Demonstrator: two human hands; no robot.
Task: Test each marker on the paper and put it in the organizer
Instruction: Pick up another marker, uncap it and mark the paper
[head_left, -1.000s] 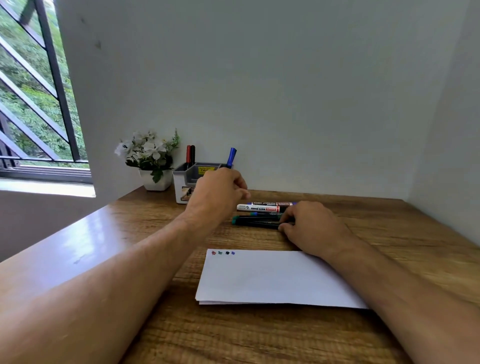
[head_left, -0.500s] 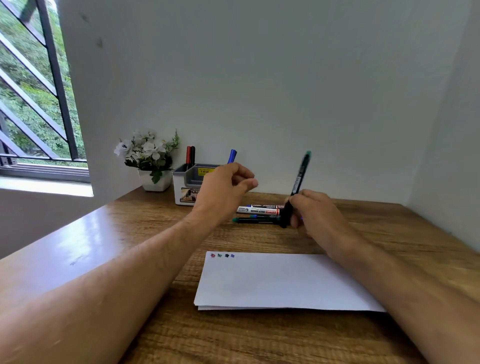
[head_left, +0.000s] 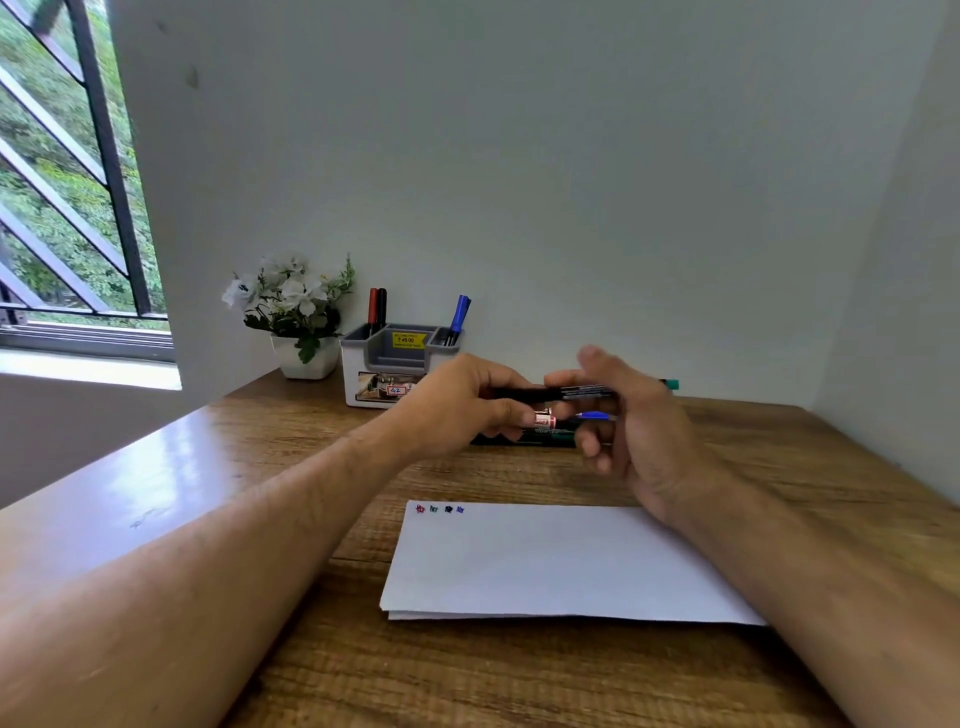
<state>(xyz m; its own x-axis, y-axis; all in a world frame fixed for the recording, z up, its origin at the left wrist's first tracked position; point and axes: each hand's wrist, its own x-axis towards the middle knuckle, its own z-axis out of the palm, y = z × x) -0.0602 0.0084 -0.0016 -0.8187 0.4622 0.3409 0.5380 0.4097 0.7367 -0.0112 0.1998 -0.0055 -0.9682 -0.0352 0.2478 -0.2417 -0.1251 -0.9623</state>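
Observation:
Both hands hold one black marker (head_left: 576, 392) with a green end, level above the table. My left hand (head_left: 457, 405) grips its left end and my right hand (head_left: 628, 421) its right part. Below it, more markers (head_left: 556, 423) lie on the table, partly hidden by my fingers. The white paper (head_left: 545, 561) lies in front, with several small colour marks at its top left corner. The grey and white organizer (head_left: 395, 364) stands at the back and has red, black and blue markers upright in it.
A white pot of white flowers (head_left: 296, 312) stands left of the organizer against the wall. A barred window is at the far left. The wooden table (head_left: 182, 467) meets walls at the back and right.
My right hand lifted the green-ended marker off the table and turned it from upright to level. My left hand left the organizer and took hold of the marker's left end.

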